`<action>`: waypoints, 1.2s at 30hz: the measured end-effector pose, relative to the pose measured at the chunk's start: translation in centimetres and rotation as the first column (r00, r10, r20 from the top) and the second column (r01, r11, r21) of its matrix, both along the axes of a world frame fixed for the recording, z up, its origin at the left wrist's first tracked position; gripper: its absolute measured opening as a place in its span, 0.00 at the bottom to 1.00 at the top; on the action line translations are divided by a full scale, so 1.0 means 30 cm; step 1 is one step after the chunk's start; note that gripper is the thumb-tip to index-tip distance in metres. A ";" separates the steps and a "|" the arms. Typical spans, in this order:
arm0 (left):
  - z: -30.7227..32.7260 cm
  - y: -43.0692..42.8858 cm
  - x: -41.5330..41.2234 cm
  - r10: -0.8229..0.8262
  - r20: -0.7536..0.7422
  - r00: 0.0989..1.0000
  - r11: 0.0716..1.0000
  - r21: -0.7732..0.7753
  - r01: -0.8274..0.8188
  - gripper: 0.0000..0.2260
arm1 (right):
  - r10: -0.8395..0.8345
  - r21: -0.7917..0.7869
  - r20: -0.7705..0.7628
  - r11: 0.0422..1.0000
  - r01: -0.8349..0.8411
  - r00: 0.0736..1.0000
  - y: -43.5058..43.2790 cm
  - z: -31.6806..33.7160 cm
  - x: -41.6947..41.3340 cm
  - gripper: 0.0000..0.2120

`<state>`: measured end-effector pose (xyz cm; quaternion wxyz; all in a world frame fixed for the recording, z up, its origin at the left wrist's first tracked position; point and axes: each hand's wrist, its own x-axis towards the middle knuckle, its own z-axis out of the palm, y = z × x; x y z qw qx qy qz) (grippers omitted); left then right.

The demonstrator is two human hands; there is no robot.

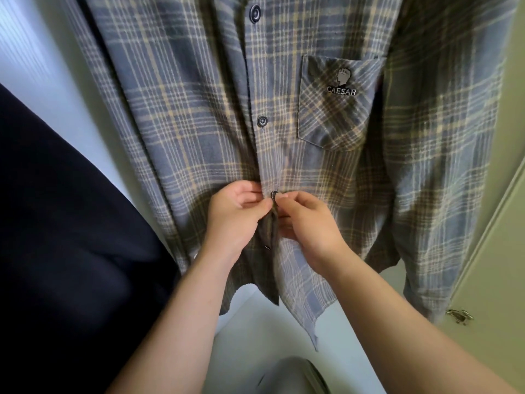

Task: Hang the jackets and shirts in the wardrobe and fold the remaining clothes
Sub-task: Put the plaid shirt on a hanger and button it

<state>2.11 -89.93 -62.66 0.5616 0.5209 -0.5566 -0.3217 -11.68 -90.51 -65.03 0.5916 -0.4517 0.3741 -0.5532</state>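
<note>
Nearest you, at the bottom edge of the view, a grey-trousered knee (292,376) shows between your two bare forearms. Your left hand (235,214) has its fingers curled in tight, thumb and fingertips pinching one front edge of the blue-grey and yellow plaid flannel shirt (184,123). Your right hand (309,223) pinches the opposite front edge, thumb and forefinger closed just beside a small dark round button (274,195). The two hands nearly touch there. Below them the shirt's front hangs apart down to its hem. The shirt hangs upright before you and fills most of the view; what carries it is out of sight above. Higher up, a second dark button (262,121) and a third (255,13) sit fastened, and a chest pocket (341,120) bears the stitched word CAESAR. A dark navy garment (71,209) hangs along the shirt's left side. Behind is a white panel (255,322), and at the right edge a pale green door (500,265) with a metal fitting (459,316).
</note>
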 end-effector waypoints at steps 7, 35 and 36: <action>-0.027 -0.013 -0.007 0.094 0.258 0.962 0.989 -0.131 -0.062 0.08 | 0.041 -0.101 -0.168 0.993 -0.058 0.985 0.027 -0.073 0.018 0.18; -0.308 -0.033 0.085 -0.088 0.246 0.965 0.972 0.232 0.030 0.06 | -0.028 -0.178 -0.551 0.980 -0.084 0.834 0.017 -0.277 0.016 0.17; -0.317 -0.033 0.090 -0.063 0.259 0.964 0.978 0.207 0.008 0.06 | -0.047 -0.191 -0.569 0.979 -0.076 0.821 0.017 -0.278 0.017 0.12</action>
